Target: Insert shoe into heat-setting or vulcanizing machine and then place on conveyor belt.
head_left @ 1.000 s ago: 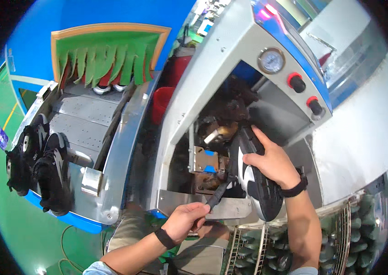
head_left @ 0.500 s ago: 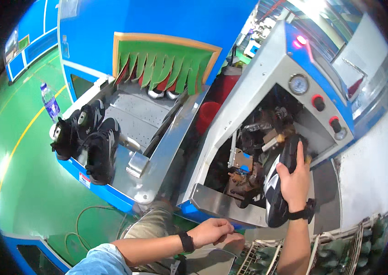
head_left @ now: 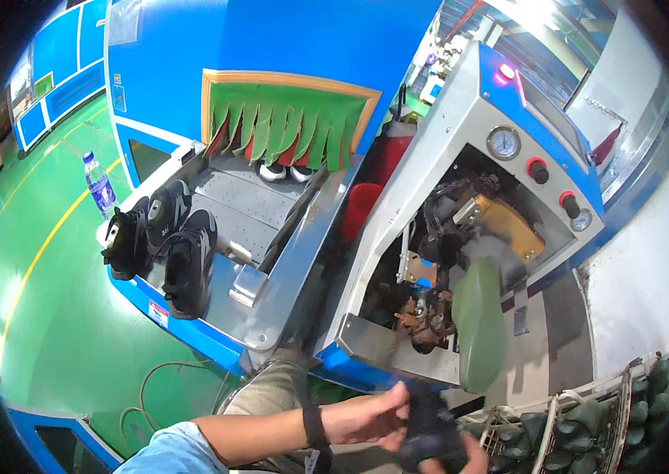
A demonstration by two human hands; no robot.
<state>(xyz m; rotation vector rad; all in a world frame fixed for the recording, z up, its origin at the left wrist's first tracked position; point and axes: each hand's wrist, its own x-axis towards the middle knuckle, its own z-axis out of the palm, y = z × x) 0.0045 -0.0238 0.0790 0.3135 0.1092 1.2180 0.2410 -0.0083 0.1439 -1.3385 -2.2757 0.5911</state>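
Note:
Near the lower edge, a black shoe, blurred by motion, is between my two hands. My right hand, partly cut off by the picture's edge, is closed around its near part. My left hand grips the shoe's left side, with the thumb up. Beyond them a green shoe last stands bare in the opening of a grey and blue machine. Behind it sit a yellowish pad and dark metal parts, with a hazy patch like steam between pad and last.
Several black sneakers stand on the metal ledge of a conveyor at left. White-toed shoes show under a green strip curtain. A bottle is beside the ledge. Racks of dark green lasts line the lower right.
My right hand has brought the shoe from the machine opening down to my left hand, which now grips it. The green last, covered before, is exposed.

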